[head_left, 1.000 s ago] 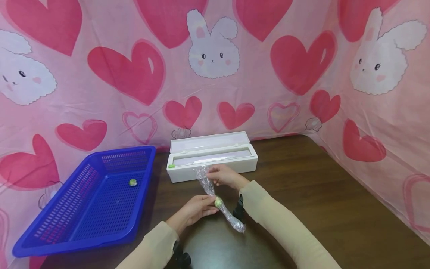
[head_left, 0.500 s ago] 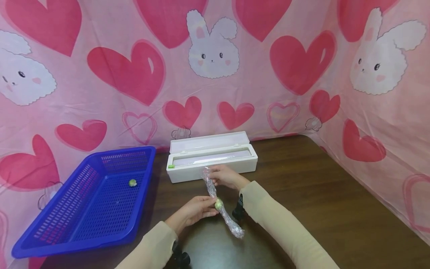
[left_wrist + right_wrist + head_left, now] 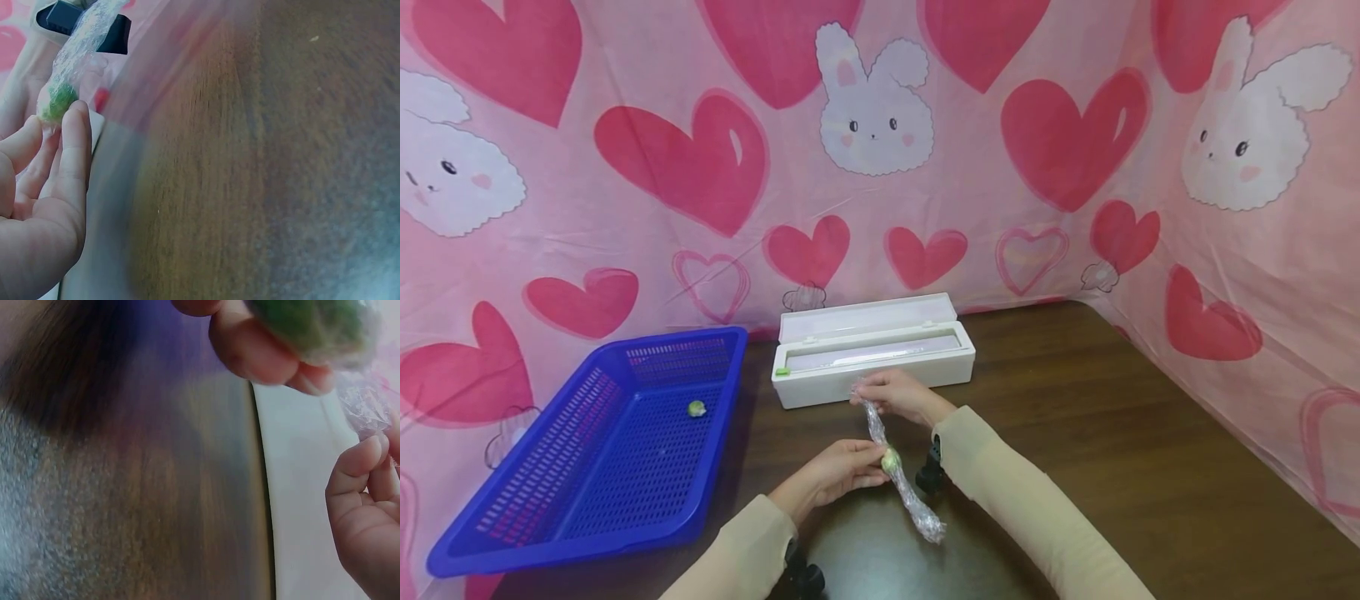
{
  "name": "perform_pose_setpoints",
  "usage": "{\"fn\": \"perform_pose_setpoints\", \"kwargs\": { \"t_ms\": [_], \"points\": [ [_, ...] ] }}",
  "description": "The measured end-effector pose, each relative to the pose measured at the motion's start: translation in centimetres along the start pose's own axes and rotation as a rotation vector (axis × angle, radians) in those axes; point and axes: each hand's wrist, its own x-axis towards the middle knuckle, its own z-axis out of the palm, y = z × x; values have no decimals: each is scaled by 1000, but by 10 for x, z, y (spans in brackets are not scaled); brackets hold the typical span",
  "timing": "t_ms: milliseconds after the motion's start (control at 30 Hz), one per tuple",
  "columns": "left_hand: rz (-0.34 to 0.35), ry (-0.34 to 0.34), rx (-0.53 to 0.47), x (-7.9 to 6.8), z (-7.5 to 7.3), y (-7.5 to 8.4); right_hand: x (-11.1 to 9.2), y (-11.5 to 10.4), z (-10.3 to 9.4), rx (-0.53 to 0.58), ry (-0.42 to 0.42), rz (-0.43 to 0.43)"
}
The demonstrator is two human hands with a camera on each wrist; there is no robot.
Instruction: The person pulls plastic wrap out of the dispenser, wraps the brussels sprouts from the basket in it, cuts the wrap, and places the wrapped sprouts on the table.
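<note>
A small green ball, looking like a Brussels sprout (image 3: 891, 460), is wrapped in clear cling film (image 3: 916, 505) above the table. My left hand (image 3: 841, 472) pinches the wrapped sprout between thumb and fingers, also plain in the left wrist view, where the sprout (image 3: 60, 102) shows green through the film. Farther off, my right hand (image 3: 901, 395) pinches the gathered far end of the film. In the right wrist view, thumb and finger of the right hand (image 3: 365, 506) hold the crumpled film (image 3: 364, 407). The film's other tail hangs loose toward me.
Behind the hands stands a white cling film dispenser box (image 3: 880, 385) with its lid raised. At left is a blue plastic basket (image 3: 702, 492) with one unwrapped sprout (image 3: 697, 408) inside. A heart-patterned cloth (image 3: 880, 200) surrounds the brown table (image 3: 1075, 442).
The far end of the film has gone from spread out to narrow and gathered in my right fingers. The loose tail has swung slightly toward me. My left hand has barely moved.
</note>
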Motion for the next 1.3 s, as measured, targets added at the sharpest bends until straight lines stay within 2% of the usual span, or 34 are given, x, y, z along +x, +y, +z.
{"fn": "perform_pose_setpoints", "kwargs": {
  "t_ms": [167, 433, 667, 933, 1100, 1300],
  "points": [
    [1, 11, 2, 0, 0, -1, 0, 3, -2, 18, -2, 6],
    [11, 42, 29, -1, -2, -2, -9, 5, -10, 109, -23, 30],
    [40, 81, 11, 1, -8, 2, -27, 10, -21, 74, -6, 9],
    [67, 126, -11, 2, -14, 9, -52, 13, -29, 21, -103, 40],
    [78, 176, -52, 3, -17, 12, -65, 15, -31, 18, -196, 8],
    [91, 201, -98, 1, -16, 15, -72, 19, -31, -4, -320, -10]
  ]
}}
